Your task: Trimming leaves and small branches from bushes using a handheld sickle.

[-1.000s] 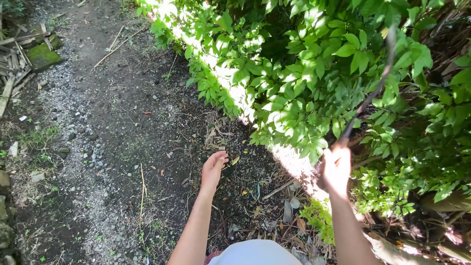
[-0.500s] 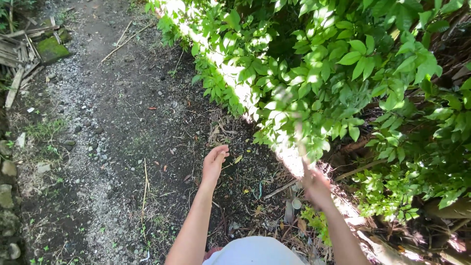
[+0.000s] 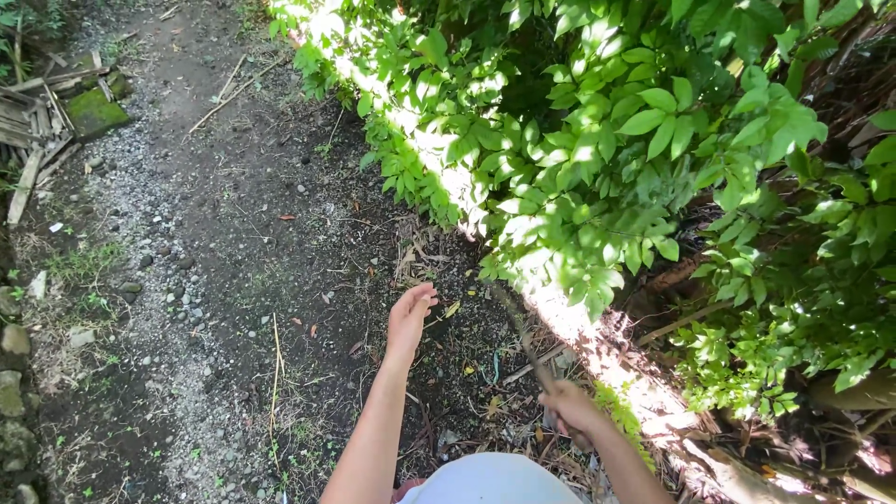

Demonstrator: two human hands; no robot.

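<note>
My right hand [image 3: 567, 407] is closed around the handle of a long, thin dark blade [image 3: 519, 329]. The blade slants up and to the left, its tip low against the foot of a leafy green hedge [image 3: 635, 140]. My left hand [image 3: 411, 314] hangs out over the dirt path [image 3: 233, 233] with loosely curled fingers and nothing in it, a little left of the blade's tip. Dry leaves and twigs [image 3: 467, 373] lie on the ground between my hands. The blade is blurred, so its exact kind is unclear.
Old planks and a mossy block [image 3: 89, 110] lie at the path's far left. Stones [image 3: 11, 373] line the left edge. Brown stems and dead wood [image 3: 728, 467] run along the hedge base at the right. Gravel is scattered over the path.
My right hand has come down from beside the hedge to low near my body. The blade swung from pointing up into the leaves to low and leftward. My left hand barely moved.
</note>
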